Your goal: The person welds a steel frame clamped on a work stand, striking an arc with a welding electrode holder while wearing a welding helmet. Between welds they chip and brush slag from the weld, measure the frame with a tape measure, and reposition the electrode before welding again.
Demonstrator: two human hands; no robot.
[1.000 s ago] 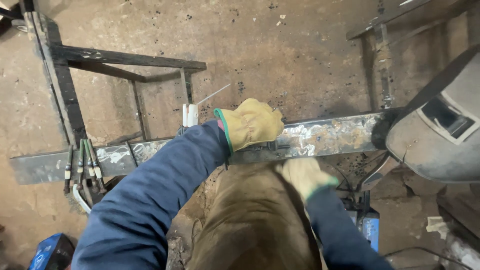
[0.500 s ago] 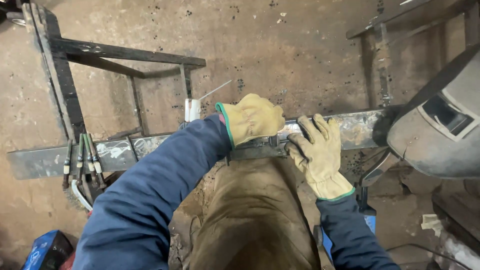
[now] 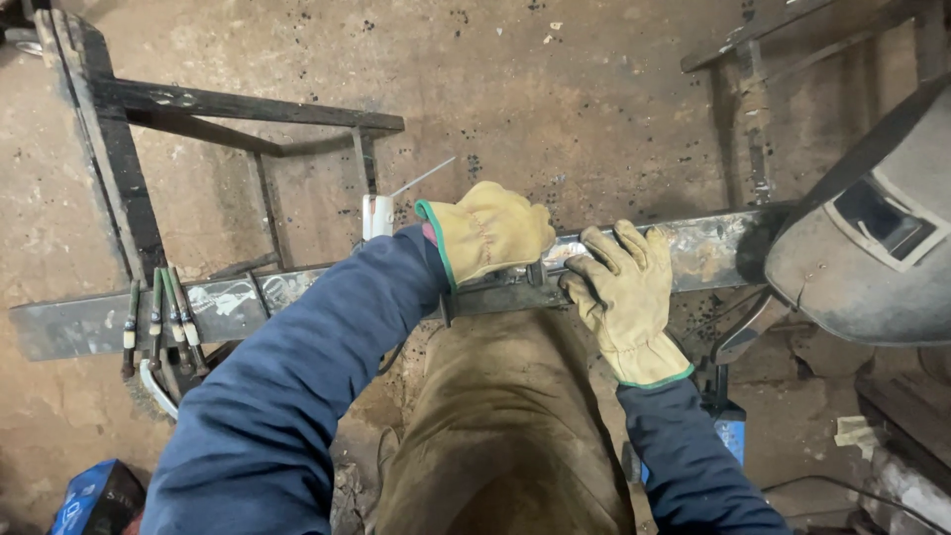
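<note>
My left hand (image 3: 487,234), in a yellow leather glove, is closed in a fist over a short dark metal bar (image 3: 495,294). The bar lies along the near edge of a long steel beam (image 3: 248,297) that runs left to right in front of me. My right hand (image 3: 624,295), gloved the same way, lies flat with fingers spread on the beam. Its thumb is at the right end of the dark bar. Both arms wear blue sleeves, and my brown trousers show below the beam.
Several welding rods (image 3: 157,309) lie across the beam's left part. A grey welding helmet (image 3: 872,243) sits at the right end. A black metal frame (image 3: 129,149) rests on the dirty concrete floor behind. A blue box (image 3: 94,495) sits at bottom left.
My right hand rose from below the beam and settled flat on it beside the dark bar. My left hand stayed closed over the bar.
</note>
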